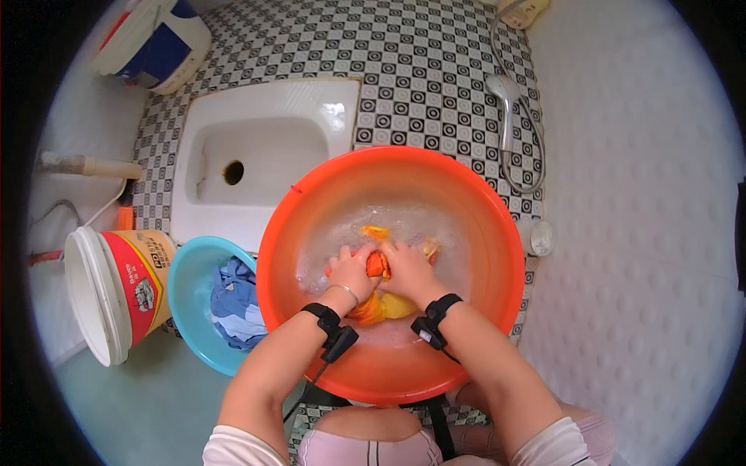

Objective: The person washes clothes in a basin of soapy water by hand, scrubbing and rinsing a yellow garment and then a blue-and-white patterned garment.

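Observation:
Inside a large orange basin (489, 233) of soapy water, both my hands grip an orange and yellow piece of cloth (377, 266). My left hand (351, 269) is closed on its left side, with a thin bracelet at the wrist. Close beside it, my right hand (408, 268) is closed on the right side of the bunched cloth. More yellow fabric hangs below the hands into the water, and small bits of it show above and to the right. The exact shape of the garment is hidden by folds, hands and suds.
A light blue basin (189, 299) with blue clothes (237, 303) touches the orange basin's left side. Farther left lies a tipped bucket (132, 287). A squat toilet (264, 101) is behind; a shower head (505, 89) with hose lies right. Another bucket (167, 50) stands far left.

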The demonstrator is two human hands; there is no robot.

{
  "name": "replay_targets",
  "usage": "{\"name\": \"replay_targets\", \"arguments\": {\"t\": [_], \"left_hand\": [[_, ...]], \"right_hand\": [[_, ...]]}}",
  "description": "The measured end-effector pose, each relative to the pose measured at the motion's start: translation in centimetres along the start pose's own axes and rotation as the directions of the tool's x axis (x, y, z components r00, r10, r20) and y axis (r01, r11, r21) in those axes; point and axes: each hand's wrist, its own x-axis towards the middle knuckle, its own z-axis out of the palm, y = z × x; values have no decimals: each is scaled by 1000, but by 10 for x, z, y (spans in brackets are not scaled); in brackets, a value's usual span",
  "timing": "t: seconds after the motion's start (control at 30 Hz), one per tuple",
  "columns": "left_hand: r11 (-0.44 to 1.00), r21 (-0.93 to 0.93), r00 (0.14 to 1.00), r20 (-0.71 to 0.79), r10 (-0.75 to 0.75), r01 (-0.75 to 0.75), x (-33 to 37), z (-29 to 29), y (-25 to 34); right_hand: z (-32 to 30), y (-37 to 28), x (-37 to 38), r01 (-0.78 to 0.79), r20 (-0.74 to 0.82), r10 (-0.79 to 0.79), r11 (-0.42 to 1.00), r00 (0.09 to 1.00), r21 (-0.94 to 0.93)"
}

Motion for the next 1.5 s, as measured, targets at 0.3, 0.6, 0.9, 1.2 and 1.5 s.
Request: {"name": "replay_targets", "arguments": {"t": [0.3, 0.6, 0.9, 1.2, 1.5], "left_hand": [[814, -366, 877, -354, 326, -450, -22, -81, 8], [939, -108, 944, -71, 321, -327, -38, -26, -18], [906, 356, 928, 362, 91, -227, -74, 9, 10], [932, 350, 967, 255, 5, -97, -33, 39, -11], [805, -592, 990, -134, -45, -44, 19, -17, -52]], "right_hand": [[-104, -30, -6, -96, -41, 120, 922, 992, 376], [-61, -18, -51, 198, 78, -183, 925, 980, -324], [10, -14, -100, 32, 275, 39, 967, 961, -252], [-1, -3, -51, 61, 3, -62, 979, 998, -195], [-48, 25, 7, -79, -165, 126, 960, 978, 268]]}}
